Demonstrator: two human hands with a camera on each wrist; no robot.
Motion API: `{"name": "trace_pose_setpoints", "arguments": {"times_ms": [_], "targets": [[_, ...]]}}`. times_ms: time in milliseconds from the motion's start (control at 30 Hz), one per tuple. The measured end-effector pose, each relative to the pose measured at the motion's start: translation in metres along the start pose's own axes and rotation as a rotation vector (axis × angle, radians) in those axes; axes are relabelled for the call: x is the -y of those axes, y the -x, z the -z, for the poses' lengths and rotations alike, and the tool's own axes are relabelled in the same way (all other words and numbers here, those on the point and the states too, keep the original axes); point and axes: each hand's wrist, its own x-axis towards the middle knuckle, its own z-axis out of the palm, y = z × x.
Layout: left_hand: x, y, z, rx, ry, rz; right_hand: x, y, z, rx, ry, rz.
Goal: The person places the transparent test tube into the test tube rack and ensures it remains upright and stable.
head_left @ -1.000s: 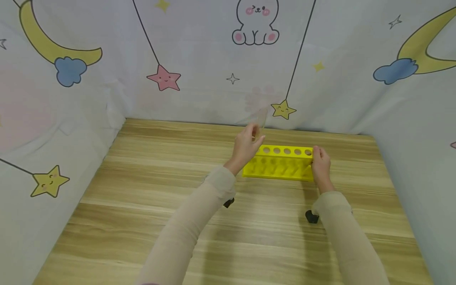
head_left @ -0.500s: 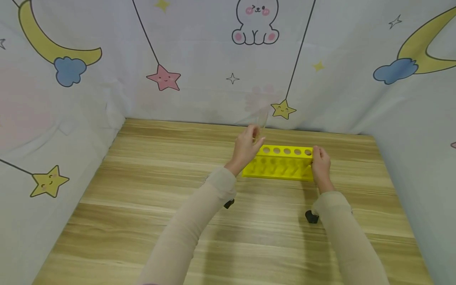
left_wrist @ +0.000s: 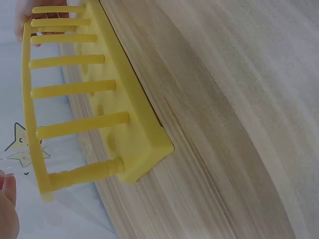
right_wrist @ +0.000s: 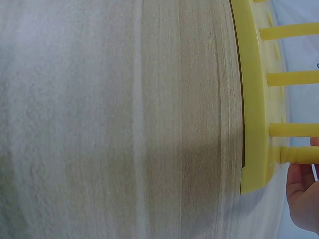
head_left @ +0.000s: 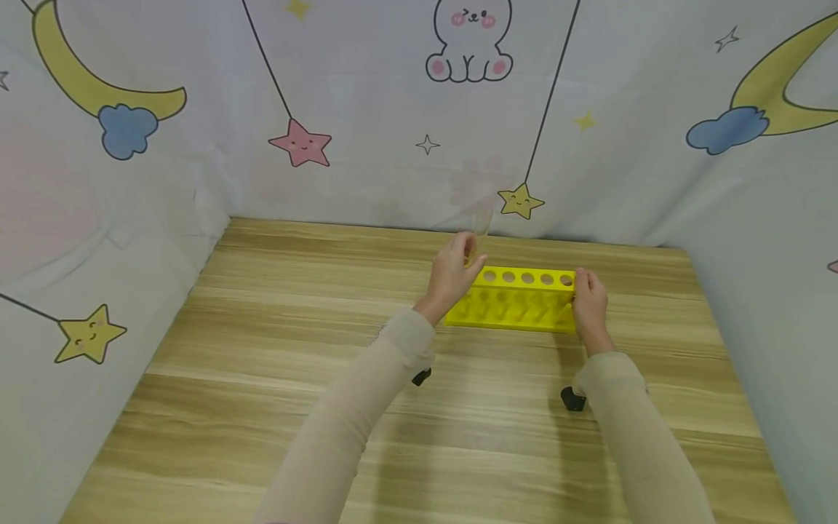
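Note:
In the head view a clear test tube (head_left: pixel 483 220), held near upright, is pinched by the fingers of my left hand (head_left: pixel 449 272) at the left end of the yellow test tube rack (head_left: pixel 513 322). Whether the tube's lower end is inside a hole is hidden by the hand. My right hand (head_left: pixel 591 311) grips the rack's right end, its thumb at the top corner. The right wrist view has the fingers (right_wrist: pixel 303 194) of this hand round the end post. Pegs of the rack (left_wrist: pixel 75 88) show in the left wrist view, with part of my left hand (left_wrist: pixel 7 211) at the edge.
The rack stands on a wood-grain table (head_left: pixel 275 291) near its back edge. A white cloth (head_left: pixel 380 175) printed with stars and moons hangs behind and at both sides. Black pieces (head_left: pixel 573 399) show beneath both wrists.
The test tube has sunk slightly, with my left hand dropping a little beside the rack. My right hand and the rack have stayed in place.

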Motion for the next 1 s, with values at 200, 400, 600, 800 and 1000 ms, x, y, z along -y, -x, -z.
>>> {"name": "trace_pose_setpoints", "arguments": {"times_ms": [200,400,600,800,1000], "targets": [[0.0009,0.0013,-0.0008,0.016,0.03,0.028,0.0006,0.0021,0.0006,0.009,0.004,0.014],[0.0029,0.0014,-0.0025,0.012,0.026,0.028,0.0018,0.0033,0.0008,0.017,0.004,0.012],[0.0048,0.0033,-0.0036,0.01,0.017,0.011,0.0012,0.0018,-0.0002,0.01,-0.005,0.002],[0.0062,0.0047,-0.0045,0.01,0.004,0.012,0.0002,0.0022,0.0005,0.011,-0.001,0.008],[0.0063,0.0055,-0.005,0.019,0.008,0.024,0.0001,0.0015,-0.0003,-0.002,0.003,0.018]]}}
